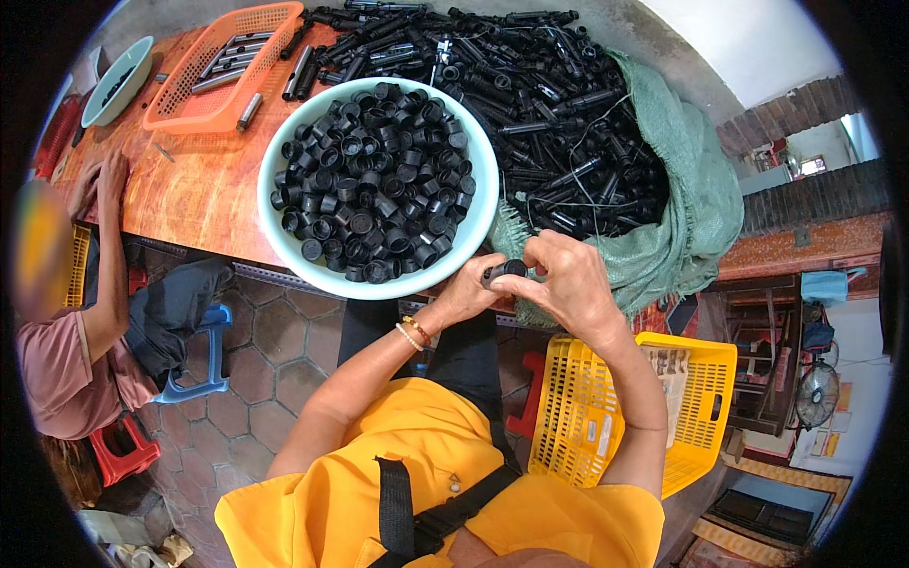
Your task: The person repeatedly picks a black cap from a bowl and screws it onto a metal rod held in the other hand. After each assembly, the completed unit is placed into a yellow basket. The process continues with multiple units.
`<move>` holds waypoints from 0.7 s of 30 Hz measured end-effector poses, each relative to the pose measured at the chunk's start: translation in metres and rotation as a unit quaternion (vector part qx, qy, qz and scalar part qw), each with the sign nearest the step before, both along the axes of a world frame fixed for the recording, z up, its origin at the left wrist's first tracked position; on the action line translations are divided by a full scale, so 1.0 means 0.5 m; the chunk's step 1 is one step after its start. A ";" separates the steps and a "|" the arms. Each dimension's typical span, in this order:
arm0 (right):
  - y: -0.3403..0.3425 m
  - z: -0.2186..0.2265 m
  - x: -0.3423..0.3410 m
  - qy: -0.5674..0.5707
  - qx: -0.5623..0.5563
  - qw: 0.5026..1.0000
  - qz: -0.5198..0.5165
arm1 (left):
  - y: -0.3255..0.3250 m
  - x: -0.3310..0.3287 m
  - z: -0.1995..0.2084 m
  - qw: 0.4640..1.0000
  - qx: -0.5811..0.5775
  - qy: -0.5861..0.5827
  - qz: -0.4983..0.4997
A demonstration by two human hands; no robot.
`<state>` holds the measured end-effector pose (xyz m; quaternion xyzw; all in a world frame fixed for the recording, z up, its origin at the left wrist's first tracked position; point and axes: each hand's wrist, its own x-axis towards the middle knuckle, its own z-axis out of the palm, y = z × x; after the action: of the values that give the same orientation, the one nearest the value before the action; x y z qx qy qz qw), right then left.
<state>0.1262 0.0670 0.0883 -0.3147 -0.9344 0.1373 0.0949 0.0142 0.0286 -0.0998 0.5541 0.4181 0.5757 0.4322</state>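
Observation:
A short black cylindrical plastic piece (pixel 504 273) is held between my hands at the table's front edge, close to the bowl's rim. My left hand (pixel 464 290) is closed round its left end, and a bracelet and a beaded band circle that wrist. My right hand (pixel 573 279) pinches the piece from the right with bent fingers, which partly hide it. Just beyond my left hand, a pale green bowl (pixel 268 210) holds many small black round caps (pixel 374 180). Behind my right hand, black plastic tube parts (pixel 568 123) spill from a green woven sack (pixel 696 180).
An orange basket (pixel 170 116) with metal tubes stands on the wooden table (pixel 204 185), near another pale green bowl (pixel 120 83). A yellow crate (pixel 696 445) is beside my right arm. At left sits a co-worker (pixel 76 350), with blue (pixel 205 358) and red stools (pixel 125 450) nearby.

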 end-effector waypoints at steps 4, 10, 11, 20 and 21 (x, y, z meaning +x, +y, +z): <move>-0.002 0.003 0.006 0.059 -0.044 0.997 0.035 | -0.007 -0.008 0.037 0.999 0.034 -0.006 -0.013; -0.007 0.012 0.021 0.028 -0.052 0.996 0.070 | -0.016 -0.008 0.059 0.997 -0.025 -0.057 -0.044; -0.007 0.014 0.022 0.013 -0.051 0.996 0.071 | -0.012 -0.006 0.048 0.997 -0.018 -0.062 -0.046; 0.001 0.015 0.022 0.004 -0.059 0.992 0.113 | -0.014 -0.004 0.047 0.998 0.004 -0.045 -0.044; 0.002 0.015 0.022 0.003 -0.061 0.991 0.117 | -0.015 -0.005 0.049 0.998 0.006 -0.041 -0.042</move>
<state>0.1371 0.0678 0.0960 -0.2083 -0.9544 0.2049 0.0619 0.0117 0.0212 -0.0755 0.5498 0.3725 0.5818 0.4695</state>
